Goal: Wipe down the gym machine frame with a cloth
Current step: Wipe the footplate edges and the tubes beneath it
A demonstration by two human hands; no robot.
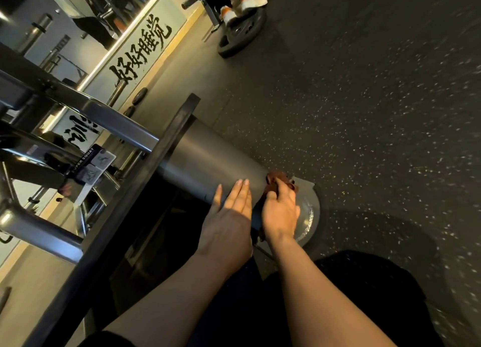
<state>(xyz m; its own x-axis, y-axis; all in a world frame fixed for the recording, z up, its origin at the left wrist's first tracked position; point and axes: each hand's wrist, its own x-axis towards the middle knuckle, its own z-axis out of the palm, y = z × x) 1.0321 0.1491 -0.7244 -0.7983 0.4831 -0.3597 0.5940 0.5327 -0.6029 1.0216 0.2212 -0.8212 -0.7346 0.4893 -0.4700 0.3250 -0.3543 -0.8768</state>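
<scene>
A thick grey steel frame post [205,161] of the gym machine runs from the centre toward the lower right and ends on a grey base plate [309,211] on the floor. My left hand [229,216] lies flat on the post with straight fingers. Just to its right, my right hand [281,208] grips a reddish-brown cloth [277,178] and presses it against the post's lower end near the base plate. Most of the cloth is hidden under that hand.
More silver frame bars [104,117] and a dark slanted beam [145,185] fill the left side. A black weight plate [242,34] lies on the speckled rubber floor at the top, with another person's feet [244,2] on it. A white wall panel [140,52] carries black lettering.
</scene>
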